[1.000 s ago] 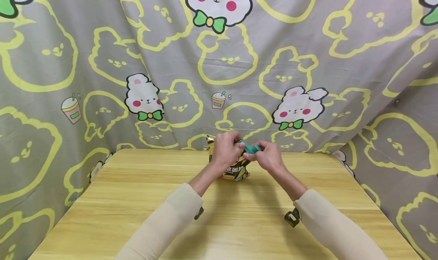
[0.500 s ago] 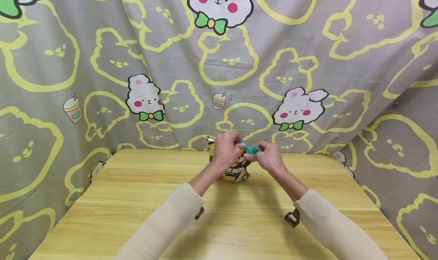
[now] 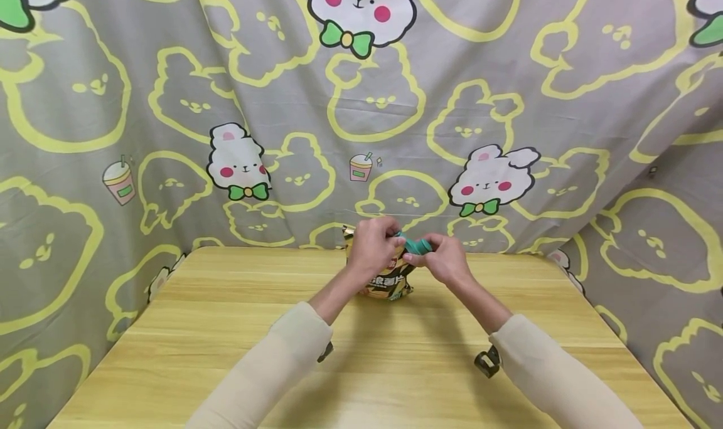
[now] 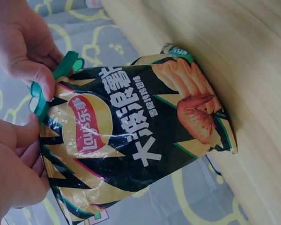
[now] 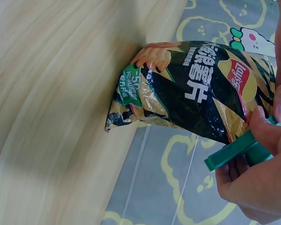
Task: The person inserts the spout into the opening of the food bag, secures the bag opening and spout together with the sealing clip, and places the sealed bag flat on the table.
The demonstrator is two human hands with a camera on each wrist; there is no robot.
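Observation:
A black and gold bag of potato chips [image 4: 131, 126] stands upright on the table, its lower end resting on the wood. My left hand [image 3: 371, 244] pinches the bag's top edge, thumb in front and fingers behind. A green bag-sealing clip [image 5: 232, 150] lies across the right part of that top edge. My right hand [image 3: 446, 258] grips the clip, with one end of it jutting past the bag's side. Both hands are close together, and they cover part of the bag in the head view. Whether the clip is fastened is hard to see.
The light wooden table [image 3: 282, 366] ends just behind the bag. A grey curtain [image 3: 390, 121] with yellow cartoon outlines hangs behind and on both sides. A dark wrist camera mount [image 3: 487, 361] hangs under the right sleeve.
Both hands keep almost the same place and hold. The bag's front has turned slightly, so more of its print shows in the head view.

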